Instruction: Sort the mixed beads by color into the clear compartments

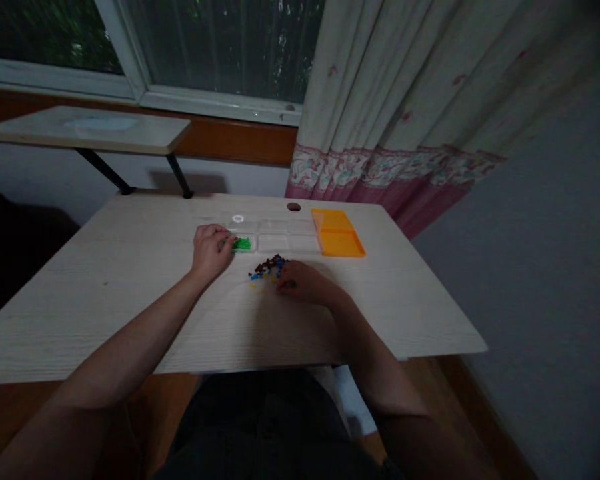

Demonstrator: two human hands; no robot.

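Observation:
A clear plastic compartment tray [274,243] lies on the table, with small green pieces [242,245] in its near left compartment. My left hand [213,250] reaches over that compartment's left side, its fingers bent and close together at the green pieces; what they grip, if anything, is hidden. In front of the tray is a loose pile of small brown pieces [270,265], blue pieces [256,276] and yellow pieces [253,287]. At the pile's right side, my right hand [300,281] rests with curled fingers pinched together, their tips too small to show what is in them.
An orange two-part plastic case [341,233] touches the tray's right end. The pale wooden table [380,300] has a round hole [294,207] at its back edge. A raised shelf [90,130] on black legs stands at the back left. A curtain [380,133] hangs behind.

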